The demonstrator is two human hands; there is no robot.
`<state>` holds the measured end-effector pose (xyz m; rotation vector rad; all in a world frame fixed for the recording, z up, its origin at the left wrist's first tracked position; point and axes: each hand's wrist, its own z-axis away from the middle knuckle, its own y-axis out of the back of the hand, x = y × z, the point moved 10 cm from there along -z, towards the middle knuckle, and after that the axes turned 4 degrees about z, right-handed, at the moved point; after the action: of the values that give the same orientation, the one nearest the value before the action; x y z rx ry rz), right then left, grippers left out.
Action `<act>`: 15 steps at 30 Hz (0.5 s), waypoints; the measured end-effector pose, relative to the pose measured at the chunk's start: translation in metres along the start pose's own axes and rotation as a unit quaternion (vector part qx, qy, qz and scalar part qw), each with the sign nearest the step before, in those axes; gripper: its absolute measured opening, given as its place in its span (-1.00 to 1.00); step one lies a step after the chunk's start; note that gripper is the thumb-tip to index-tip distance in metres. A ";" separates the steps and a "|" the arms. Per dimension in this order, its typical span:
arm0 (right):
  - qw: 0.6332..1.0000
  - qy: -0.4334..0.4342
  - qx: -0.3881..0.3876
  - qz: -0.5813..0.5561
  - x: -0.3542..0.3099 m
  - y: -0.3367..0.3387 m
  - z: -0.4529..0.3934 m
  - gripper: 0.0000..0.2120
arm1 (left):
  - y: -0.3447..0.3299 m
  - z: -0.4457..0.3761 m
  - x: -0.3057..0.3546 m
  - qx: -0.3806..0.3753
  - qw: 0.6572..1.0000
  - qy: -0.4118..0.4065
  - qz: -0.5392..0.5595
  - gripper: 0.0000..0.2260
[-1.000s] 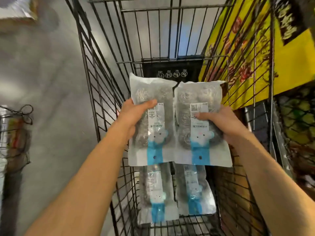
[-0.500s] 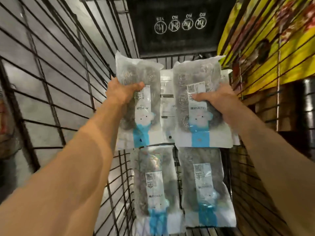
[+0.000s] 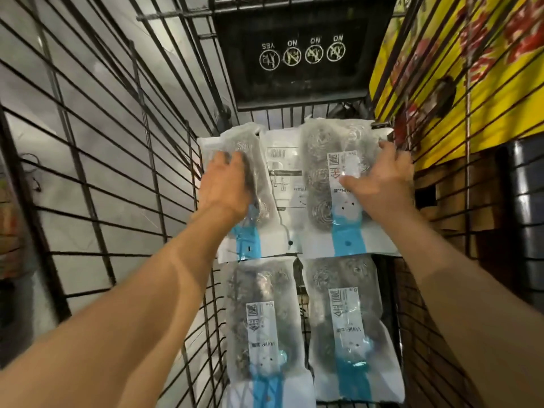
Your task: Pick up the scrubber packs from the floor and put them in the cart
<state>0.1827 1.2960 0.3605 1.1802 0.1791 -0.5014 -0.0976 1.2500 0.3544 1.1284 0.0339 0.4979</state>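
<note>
Inside the black wire cart, my left hand grips a clear scrubber pack with a blue band, palm over its top. My right hand holds a second scrubber pack, thumb on its label and fingers round its right edge. Both packs lie low at the far end of the cart, over a third pack that shows its printed back. Two more packs rest on the cart floor closer to me, one on the left and one on the right.
A black child-seat flap with white YES/NO icons closes the cart's far end. Yellow and red packaging and a dark shelf edge press against the right side. Grey floor shows through the left wires.
Both hands have lowered their packs from mid-air down to the far end of the cart floor, on top of the pack lying there. My left hand has turned palm-down.
</note>
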 end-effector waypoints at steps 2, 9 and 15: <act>0.996 0.047 0.004 0.081 -0.011 0.006 0.004 -0.26 | 0.001 0.010 0.016 -0.029 0.997 -0.067 -0.029 -0.55; 0.957 0.169 -0.072 0.223 -0.058 0.043 0.062 -0.32 | 0.046 0.075 0.035 -0.089 0.981 -0.153 -0.082 -0.33; 0.953 0.186 -0.064 0.229 -0.088 0.145 0.153 -0.19 | 0.135 0.165 0.061 -0.071 0.957 -0.237 -0.153 -0.23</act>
<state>0.1539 1.2226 0.5749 1.1352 0.2485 0.1433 -0.0476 1.1773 0.5576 1.0535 -0.2380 -0.0542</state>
